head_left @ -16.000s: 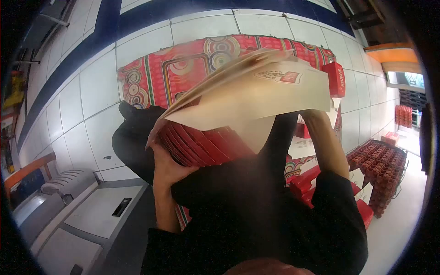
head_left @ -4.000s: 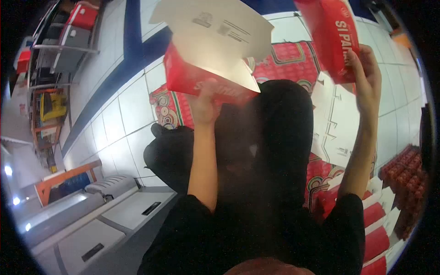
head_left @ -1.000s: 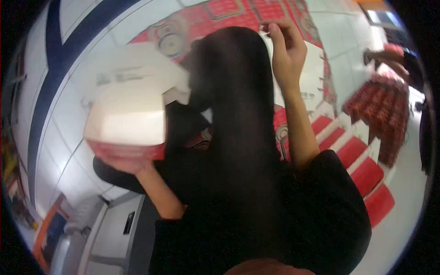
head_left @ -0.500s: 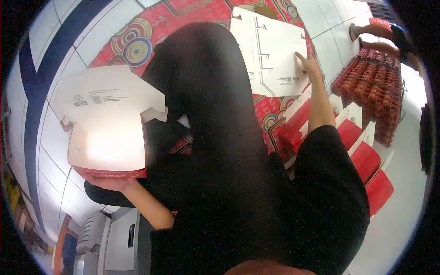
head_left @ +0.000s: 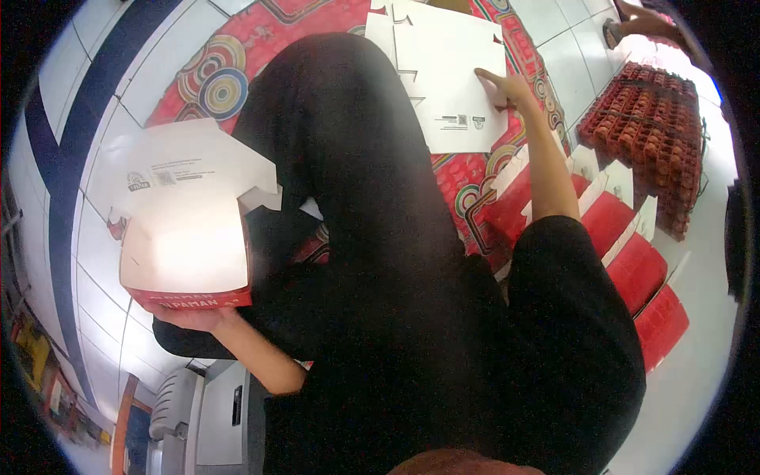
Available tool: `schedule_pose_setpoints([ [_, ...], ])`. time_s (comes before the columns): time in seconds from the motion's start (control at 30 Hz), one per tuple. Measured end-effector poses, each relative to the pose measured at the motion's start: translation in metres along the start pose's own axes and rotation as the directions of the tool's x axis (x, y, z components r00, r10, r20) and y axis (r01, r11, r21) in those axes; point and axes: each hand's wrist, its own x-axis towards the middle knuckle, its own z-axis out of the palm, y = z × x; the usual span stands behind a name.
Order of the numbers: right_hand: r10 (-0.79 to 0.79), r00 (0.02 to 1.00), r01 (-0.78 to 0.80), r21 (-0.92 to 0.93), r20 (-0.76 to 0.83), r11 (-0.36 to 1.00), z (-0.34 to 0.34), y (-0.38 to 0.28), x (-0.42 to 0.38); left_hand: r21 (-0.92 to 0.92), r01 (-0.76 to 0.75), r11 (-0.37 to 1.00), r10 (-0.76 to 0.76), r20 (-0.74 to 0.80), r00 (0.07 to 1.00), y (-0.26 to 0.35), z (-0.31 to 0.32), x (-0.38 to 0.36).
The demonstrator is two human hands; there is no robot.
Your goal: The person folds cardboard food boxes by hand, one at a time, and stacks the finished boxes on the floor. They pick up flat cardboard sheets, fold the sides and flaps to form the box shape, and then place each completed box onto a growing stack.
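Hands at work over a red patterned mat [head_left: 237, 67]: the left hand [head_left: 194, 318] cups a folded red box [head_left: 186, 253] from below, lid flap raised, while the right hand [head_left: 507, 87] lies flat with fingers spread on a flat cardboard sheet [head_left: 443, 75] well apart, beside stacked red boxes [head_left: 633, 261].
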Motion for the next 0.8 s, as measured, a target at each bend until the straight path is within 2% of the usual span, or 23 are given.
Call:
schedule_pose_setpoints([
  [0.07,-0.113,0.993,0.118,-0.149,0.040,0.982,0.006,0.001,-0.003,-0.001,0.002,1.000,-0.002,0.004,1.000,0.000,-0.002,-0.002],
  [0.1,-0.113,0.993,0.116,-0.140,0.027,0.983,0.008,0.000,-0.009,-0.029,0.014,0.999,-0.014,0.000,1.000,-0.001,-0.004,-0.003],
  [0.17,-0.208,0.977,0.199,-0.131,-0.056,0.971,0.012,-0.003,-0.016,-0.067,0.015,0.998,-0.015,0.006,1.000,-0.001,-0.002,-0.003],
  [0.23,-0.211,0.973,0.205,-0.070,-0.095,0.976,0.021,-0.009,-0.019,-0.088,0.064,0.994,-0.064,0.011,0.998,0.001,0.000,-0.004],
  [0.37,-0.212,0.959,0.232,0.095,-0.187,0.968,0.036,-0.012,-0.013,-0.197,0.069,0.978,-0.049,0.106,0.993,-0.012,-0.022,0.000],
  [0.43,-0.263,0.943,0.279,0.052,-0.203,0.959,0.042,-0.008,0.000,-0.192,0.090,0.977,-0.082,0.047,0.996,-0.009,-0.016,-0.004],
  [0.53,-0.314,0.923,0.340,0.093,-0.223,0.936,0.053,0.007,0.019,-0.204,0.111,0.973,-0.115,-0.006,0.993,-0.013,-0.021,-0.003],
  [0.63,-0.392,0.886,0.434,0.143,-0.248,0.890,0.061,0.009,0.033,-0.169,0.093,0.981,-0.094,0.003,0.996,-0.016,-0.026,-0.003],
  [0.67,-0.395,0.884,0.438,0.148,-0.248,0.887,0.058,0.000,0.020,-0.169,0.086,0.982,-0.087,0.004,0.996,-0.017,-0.028,-0.003],
  [0.8,-0.175,0.964,0.230,0.298,-0.199,0.926,0.043,-0.047,-0.065,-0.193,0.120,0.974,-0.113,0.043,0.993,-0.020,-0.034,0.001],
])
